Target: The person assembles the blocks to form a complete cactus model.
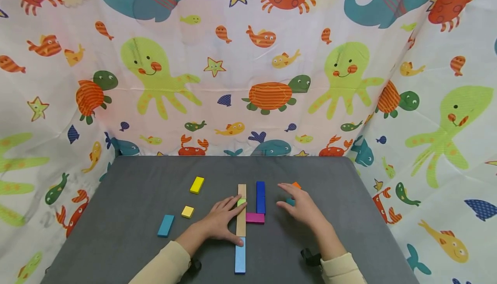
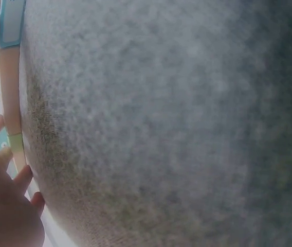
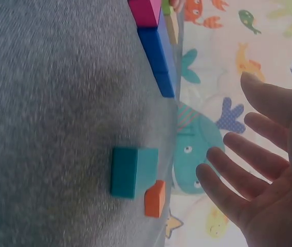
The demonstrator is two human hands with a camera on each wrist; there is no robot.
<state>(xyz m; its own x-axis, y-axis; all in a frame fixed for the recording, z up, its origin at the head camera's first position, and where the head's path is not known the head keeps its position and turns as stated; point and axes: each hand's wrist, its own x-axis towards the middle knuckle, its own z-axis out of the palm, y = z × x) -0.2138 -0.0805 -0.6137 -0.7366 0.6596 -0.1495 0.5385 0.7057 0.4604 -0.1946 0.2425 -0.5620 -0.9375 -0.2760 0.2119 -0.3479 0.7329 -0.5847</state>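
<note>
My left hand lies along a straight row of wooden blocks, fingers extended. Its thumb touches the light blue block at the near end, and the fingertips reach a green block set between tan wood lengths. Joined to the row's right side is a magenta block, with dark blue running away from it; the right wrist view shows a seam in the blue. Held above the table, my right hand has spread fingers and nothing in it. Below and beyond it are a teal block and an orange block.
Left of the row lie a long yellow block, a short yellow block and a blue block, apart from one another. The grey table ends at a curtain printed with sea animals, behind and on both sides.
</note>
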